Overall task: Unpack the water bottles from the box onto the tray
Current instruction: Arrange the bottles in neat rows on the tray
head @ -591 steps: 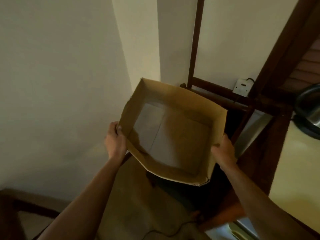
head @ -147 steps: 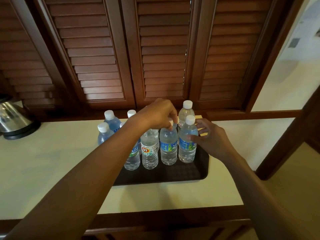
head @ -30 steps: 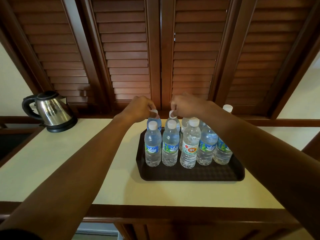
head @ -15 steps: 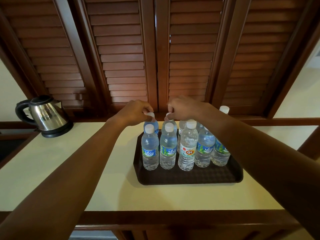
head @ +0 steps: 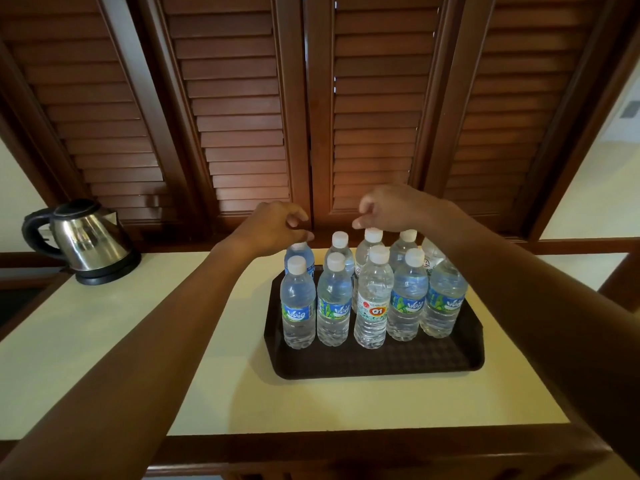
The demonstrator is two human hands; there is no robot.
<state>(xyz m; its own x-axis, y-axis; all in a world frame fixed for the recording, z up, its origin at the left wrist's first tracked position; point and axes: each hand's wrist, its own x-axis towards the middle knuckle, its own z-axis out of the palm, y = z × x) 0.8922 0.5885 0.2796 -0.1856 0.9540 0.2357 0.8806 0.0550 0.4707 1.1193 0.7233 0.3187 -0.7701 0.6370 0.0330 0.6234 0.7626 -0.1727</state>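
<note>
Several clear water bottles [head: 298,306] with white caps stand upright in two rows on a dark brown tray [head: 374,370]; one front bottle carries a red-and-white label [head: 372,308]. My left hand [head: 273,230] hovers with loosely curled fingers over the back-left bottle [head: 300,252], hiding part of its cap. Just above the back-row caps is my right hand [head: 391,209], also loosely curled and holding nothing. The right forearm covers the tops of the rightmost bottles. The box is out of view.
The tray sits on a cream counter [head: 121,341] with a dark wooden front edge. A steel electric kettle [head: 86,244] stands at the back left. Brown louvred shutters [head: 242,116] rise directly behind the bottles.
Both hands have let go of the back-row caps they were pinching and have lifted slightly. The bottles stay in place on the tray.
</note>
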